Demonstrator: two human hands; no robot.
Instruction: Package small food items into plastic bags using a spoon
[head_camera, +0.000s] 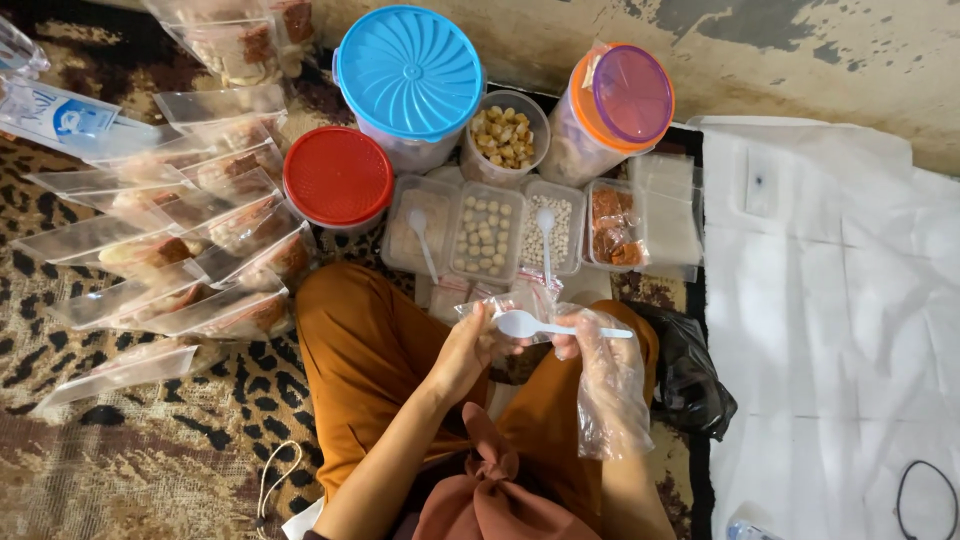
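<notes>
We are filling a small clear bag (515, 300) at centre frame: our left hand (470, 350) is pinching its mouth, while our gloved right hand (600, 350) is gripping a white spoon (530, 324) just below it. Many filled bags (190, 250) are lying at left; the ingredient trays (485, 235) above are holding plenty more.

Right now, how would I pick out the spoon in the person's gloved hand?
Start at the row of small clear tubs before the crossed legs. Just below, the right hand, in a loose plastic glove, holds a white plastic spoon; the other spoons stand in tubs.
</notes>
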